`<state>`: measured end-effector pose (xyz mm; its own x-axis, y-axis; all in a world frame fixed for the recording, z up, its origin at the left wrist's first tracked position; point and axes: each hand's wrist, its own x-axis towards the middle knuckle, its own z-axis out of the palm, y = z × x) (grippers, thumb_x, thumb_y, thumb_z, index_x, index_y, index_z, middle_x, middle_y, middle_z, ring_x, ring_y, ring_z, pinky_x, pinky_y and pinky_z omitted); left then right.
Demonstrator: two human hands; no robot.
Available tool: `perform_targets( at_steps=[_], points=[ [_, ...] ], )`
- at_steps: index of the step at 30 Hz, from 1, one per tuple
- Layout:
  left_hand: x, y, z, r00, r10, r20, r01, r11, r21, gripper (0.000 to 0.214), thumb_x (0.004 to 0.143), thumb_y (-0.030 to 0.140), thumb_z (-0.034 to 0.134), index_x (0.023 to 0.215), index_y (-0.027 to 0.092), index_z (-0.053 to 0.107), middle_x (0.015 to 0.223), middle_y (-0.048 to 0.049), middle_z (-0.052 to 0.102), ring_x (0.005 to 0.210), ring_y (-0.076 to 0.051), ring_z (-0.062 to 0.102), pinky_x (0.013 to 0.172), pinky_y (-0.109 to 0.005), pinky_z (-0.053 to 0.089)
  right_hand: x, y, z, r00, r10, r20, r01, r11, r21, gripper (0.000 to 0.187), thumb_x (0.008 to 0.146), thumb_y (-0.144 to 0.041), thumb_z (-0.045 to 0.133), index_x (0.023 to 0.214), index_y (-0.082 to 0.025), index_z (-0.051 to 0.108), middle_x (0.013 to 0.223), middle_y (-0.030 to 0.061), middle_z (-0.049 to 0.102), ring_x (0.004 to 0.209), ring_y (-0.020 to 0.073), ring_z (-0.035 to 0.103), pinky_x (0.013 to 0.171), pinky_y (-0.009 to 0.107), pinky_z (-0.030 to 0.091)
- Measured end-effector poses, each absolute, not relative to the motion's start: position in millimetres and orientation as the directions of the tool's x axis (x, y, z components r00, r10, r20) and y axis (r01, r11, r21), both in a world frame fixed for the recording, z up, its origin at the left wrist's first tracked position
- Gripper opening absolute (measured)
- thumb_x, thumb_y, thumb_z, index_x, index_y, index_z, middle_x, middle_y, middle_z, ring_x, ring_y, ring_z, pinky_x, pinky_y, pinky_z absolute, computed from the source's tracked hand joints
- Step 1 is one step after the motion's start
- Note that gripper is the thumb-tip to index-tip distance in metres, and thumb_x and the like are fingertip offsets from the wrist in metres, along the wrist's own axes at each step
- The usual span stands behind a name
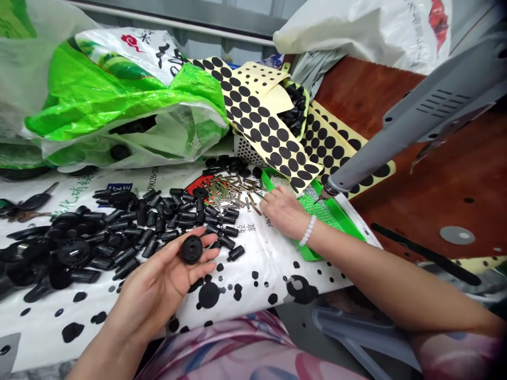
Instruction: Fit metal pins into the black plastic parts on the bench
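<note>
My left hand [166,279] is palm up over the front of the table, its thumb and fingers closed around a round black plastic cap [192,249]. My right hand [283,211] reaches down at the right side of a heap of small metal strips [232,192]. Its fingers curl together at the heap's edge, and what lies between them cannot be made out. Just beyond that hand sits a green tray [348,224] holding many small screws [317,211]. Left of the strips spreads a pile of black plastic cylinders [158,221], mixed with larger round black parts [73,252].
A grey electric screwdriver [380,142] slants in from the right, its tip above the tray. Sheets of black round stickers [263,124] lean across a basket of black parts [295,111]. Behind the pile lies a green and white plastic bag [130,111]. A plastic stool [364,332] stands below.
</note>
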<state>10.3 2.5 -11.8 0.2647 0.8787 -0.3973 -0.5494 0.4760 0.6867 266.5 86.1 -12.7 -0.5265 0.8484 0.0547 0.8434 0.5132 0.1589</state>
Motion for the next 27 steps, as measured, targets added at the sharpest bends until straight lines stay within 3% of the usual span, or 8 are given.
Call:
perform_targets(
  at_steps=[4,6,10,13,15,19,27],
  points=[
    [10.4,1.3,-9.7,0.348,0.847,-0.403,-0.566,0.532,0.630,0.032,0.089,0.022,0.049,0.116,0.010,0.060,0.118,-0.0191,0.063,0.108,-0.028,0.061,0.083,-0.033,0.057,264.6,79.8,-4.4,-0.542,0.832,0.120,0.838,0.526,0.144,0.025,0.087,-0.005,0.042,0.084,-0.014,0.065,0.077,0.0091,0.059,0.075,0.0199,0.046,0.071,0.033,0.036],
    [9.8,0.7,-10.4,0.384,0.840,-0.384,-0.559,0.542,0.627,0.030,0.089,0.021,0.051,0.115,0.011,0.062,0.115,-0.0177,0.065,0.105,-0.026,0.063,0.079,-0.030,0.057,262.2,75.3,2.0,-0.570,0.798,0.194,0.818,0.572,0.052,0.022,0.091,-0.012,0.043,0.088,-0.014,0.064,0.081,0.0083,0.059,0.077,0.0185,0.048,0.071,0.030,0.039],
    [9.5,-0.2,-14.7,0.438,0.840,-0.321,-0.561,0.535,0.632,0.027,0.086,0.024,0.057,0.110,0.016,0.065,0.113,-0.0134,0.067,0.090,-0.022,0.068,0.068,-0.024,0.059,252.1,59.9,15.6,-0.536,0.735,0.416,0.640,0.675,-0.368,0.014,0.091,-0.019,0.048,0.086,-0.014,0.061,0.080,0.0059,0.060,0.075,0.0148,0.054,0.070,0.028,0.045],
    [11.2,-0.2,-17.3,0.473,0.830,-0.296,-0.553,0.541,0.634,0.026,0.085,0.024,0.058,0.110,0.017,0.065,0.113,-0.0124,0.067,0.087,-0.019,0.068,0.067,-0.023,0.058,240.6,43.4,22.9,-0.447,0.791,0.418,0.447,0.602,-0.661,0.007,0.088,-0.016,0.054,0.086,-0.014,0.060,0.078,0.0029,0.063,0.070,0.0112,0.057,0.066,0.024,0.047],
    [13.2,-0.4,-17.9,0.492,0.819,-0.296,-0.547,0.555,0.627,0.025,0.086,0.023,0.058,0.109,0.017,0.065,0.111,-0.0116,0.068,0.088,-0.018,0.068,0.070,-0.023,0.058,233.0,33.2,24.3,-0.422,0.811,0.406,0.335,0.555,-0.761,0.005,0.086,-0.014,0.056,0.085,-0.013,0.061,0.078,0.0029,0.064,0.070,0.0106,0.059,0.065,0.023,0.048],
    [16.3,-2.0,-17.8,0.516,0.811,-0.276,-0.546,0.559,0.623,0.025,0.085,0.022,0.059,0.108,0.017,0.066,0.101,-0.0076,0.070,0.088,-0.019,0.067,0.074,-0.024,0.058,222.4,22.3,18.8,-0.440,0.750,0.494,0.245,0.630,-0.737,0.005,0.085,-0.013,0.057,0.084,-0.013,0.062,0.078,0.0048,0.065,0.071,0.0114,0.060,0.066,0.024,0.050],
    [15.3,-7.1,-21.6,0.532,0.803,-0.269,-0.507,0.556,0.658,0.027,0.082,0.024,0.064,0.108,0.019,0.066,0.092,-0.0067,0.072,0.086,-0.017,0.068,0.074,-0.023,0.057,217.9,16.3,13.4,-0.536,0.626,0.566,0.358,0.776,-0.520,0.010,0.089,-0.014,0.050,0.087,-0.012,0.060,0.078,0.0072,0.066,0.072,0.0141,0.059,0.067,0.027,0.050]
  ],
)
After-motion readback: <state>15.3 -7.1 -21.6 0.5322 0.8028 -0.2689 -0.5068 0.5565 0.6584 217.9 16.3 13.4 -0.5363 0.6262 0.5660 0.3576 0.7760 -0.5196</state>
